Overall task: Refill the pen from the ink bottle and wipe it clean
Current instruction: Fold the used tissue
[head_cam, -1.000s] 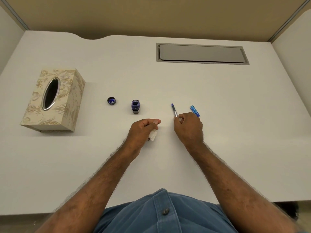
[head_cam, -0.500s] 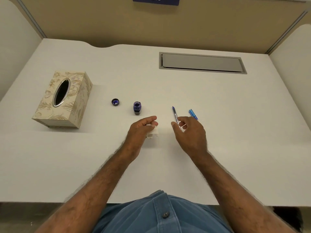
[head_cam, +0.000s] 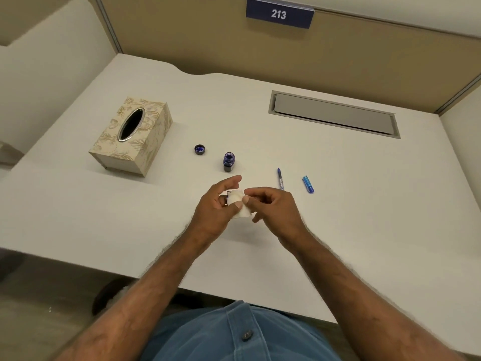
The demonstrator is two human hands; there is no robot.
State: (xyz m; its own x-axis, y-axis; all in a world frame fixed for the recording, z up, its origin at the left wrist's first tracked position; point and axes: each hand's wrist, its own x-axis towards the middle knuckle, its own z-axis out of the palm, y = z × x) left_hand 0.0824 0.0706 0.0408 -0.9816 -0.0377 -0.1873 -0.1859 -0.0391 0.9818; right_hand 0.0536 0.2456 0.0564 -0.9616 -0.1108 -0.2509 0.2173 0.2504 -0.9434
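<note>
A small folded white tissue (head_cam: 241, 208) is held in my left hand (head_cam: 217, 207), thumb pressed on its top. My right hand (head_cam: 273, 207) pinches the tissue's upper right edge with thumb and forefinger. The blue pen (head_cam: 279, 177) lies on the white desk (head_cam: 364, 204) just beyond my right hand, its tip pointing away from me; no hand touches it. Its blue cap (head_cam: 308, 184) lies to the pen's right. The open ink bottle (head_cam: 229, 161) stands just beyond my left hand, and its black lid (head_cam: 200, 149) sits upturned to the left.
A patterned tissue box (head_cam: 131, 135) stands at the left of the desk. A grey cable hatch (head_cam: 334, 114) is set into the desk at the back right. Partition walls enclose the desk, with a sign reading 213 (head_cam: 279, 14) on the back one.
My right hand has let go of the pen, which now lies on the desk, and has moved left onto the tissue in my left hand. The view has tilted up.
</note>
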